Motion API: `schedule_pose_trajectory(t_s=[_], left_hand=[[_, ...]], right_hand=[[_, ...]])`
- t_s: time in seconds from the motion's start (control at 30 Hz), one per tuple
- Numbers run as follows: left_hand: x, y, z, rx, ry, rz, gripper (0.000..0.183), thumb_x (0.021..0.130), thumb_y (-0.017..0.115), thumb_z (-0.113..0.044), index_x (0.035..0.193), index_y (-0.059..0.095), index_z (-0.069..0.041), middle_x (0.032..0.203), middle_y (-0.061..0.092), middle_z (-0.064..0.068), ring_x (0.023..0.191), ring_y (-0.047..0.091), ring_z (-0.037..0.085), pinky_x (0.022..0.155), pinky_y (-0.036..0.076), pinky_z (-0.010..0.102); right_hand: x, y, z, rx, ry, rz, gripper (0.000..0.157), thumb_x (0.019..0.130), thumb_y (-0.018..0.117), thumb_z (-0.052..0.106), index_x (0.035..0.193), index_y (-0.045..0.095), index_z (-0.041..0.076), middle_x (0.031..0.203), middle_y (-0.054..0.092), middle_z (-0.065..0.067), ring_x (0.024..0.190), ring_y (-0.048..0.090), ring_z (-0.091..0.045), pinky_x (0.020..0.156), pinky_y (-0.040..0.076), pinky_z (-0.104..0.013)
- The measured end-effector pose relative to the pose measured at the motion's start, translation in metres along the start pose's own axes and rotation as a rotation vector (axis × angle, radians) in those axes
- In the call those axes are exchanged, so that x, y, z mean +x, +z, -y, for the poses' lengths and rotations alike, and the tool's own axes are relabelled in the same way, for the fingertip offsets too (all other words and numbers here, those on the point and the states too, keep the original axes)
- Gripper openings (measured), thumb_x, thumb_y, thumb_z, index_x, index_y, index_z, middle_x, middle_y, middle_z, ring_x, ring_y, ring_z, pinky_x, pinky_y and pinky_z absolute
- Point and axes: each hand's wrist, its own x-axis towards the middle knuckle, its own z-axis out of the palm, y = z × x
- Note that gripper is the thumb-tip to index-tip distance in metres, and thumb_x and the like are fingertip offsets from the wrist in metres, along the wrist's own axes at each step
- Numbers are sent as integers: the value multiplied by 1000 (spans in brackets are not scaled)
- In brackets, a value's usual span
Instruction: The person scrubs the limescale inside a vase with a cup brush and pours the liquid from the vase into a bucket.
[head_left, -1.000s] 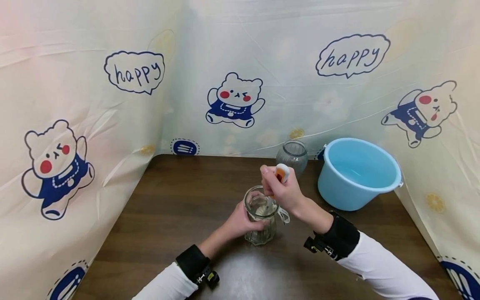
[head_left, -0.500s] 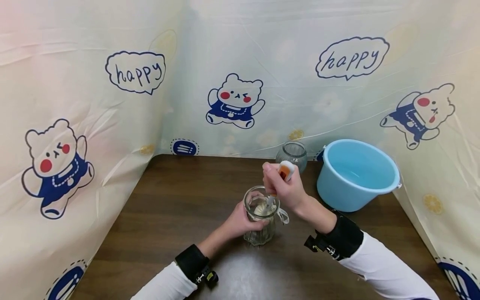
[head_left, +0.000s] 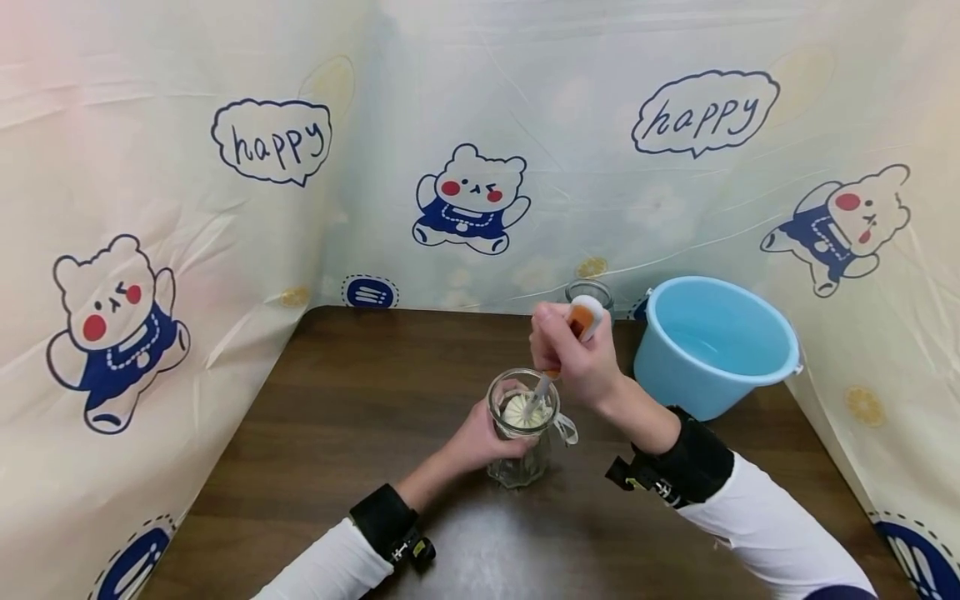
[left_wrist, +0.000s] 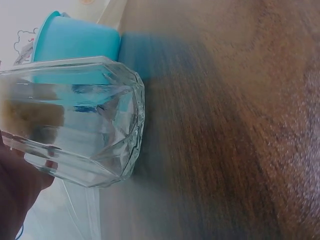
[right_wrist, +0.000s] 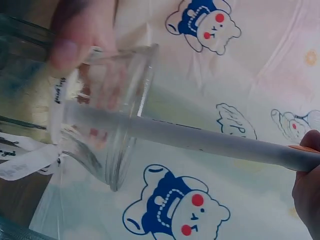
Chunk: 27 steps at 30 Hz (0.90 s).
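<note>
My left hand grips a clear glass jar round its neck; the jar stands on the table, and its faceted base shows in the left wrist view. A white printed ribbon is tied round the neck. My right hand, above and right of the mouth, grips the white-and-orange handle of a bottle brush. The brush's grey shaft slants down through the jar's mouth. Its pale, ribbed round head is inside, near the rim.
A light blue bucket stands on the dark wooden table at the back right. Partly hidden behind my right hand is a second glass jar. A printed cloth hangs behind and at both sides.
My right hand has risen slightly to the right, drawing the brush upward. The pale brush head has come up from deep in the jar to near its mouth. The left hand stays put.
</note>
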Motion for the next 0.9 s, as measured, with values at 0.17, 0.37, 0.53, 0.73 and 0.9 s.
schedule_pose_trajectory(t_s=[0.17, 0.37, 0.53, 0.73, 0.9], left_hand=[[-1, 0, 0, 2, -22, 2, 79, 77, 85, -11, 145, 46, -8, 129, 66, 9, 115, 65, 18, 104, 51, 32], [0, -2, 0, -5, -44, 18, 78, 80, 85, -12, 147, 45, -13, 129, 66, 8, 115, 65, 20, 102, 52, 35], [0, -1, 1, -20, -37, 7, 78, 79, 86, -13, 146, 46, -9, 127, 66, 9, 114, 64, 18, 101, 52, 32], [-1, -2, 2, -22, -27, -13, 76, 77, 86, -11, 143, 47, -5, 124, 66, 9, 113, 64, 16, 101, 52, 30], [-1, -2, 4, -3, -23, 7, 77, 80, 86, -12, 146, 46, -9, 129, 66, 9, 115, 65, 20, 102, 51, 31]], right_hand=[[-8, 3, -16, -5, -23, -14, 49, 110, 50, 15, 62, 43, 10, 50, 35, -4, 37, 32, -14, 33, 29, -28], [-20, 7, -31, -69, -22, -16, 48, 109, 53, 21, 63, 46, 9, 50, 37, -6, 38, 34, -16, 33, 30, -28], [-9, 12, -10, 35, -68, -18, 49, 109, 55, 20, 63, 42, 8, 50, 33, -5, 37, 29, -15, 34, 27, -27], [-3, 13, -2, 113, -95, -54, 53, 108, 58, 27, 63, 39, 8, 49, 29, -2, 36, 26, -13, 34, 24, -26], [-13, 13, -23, 87, -69, -97, 51, 109, 57, 25, 64, 40, 9, 50, 28, -4, 36, 26, -14, 33, 24, -28]])
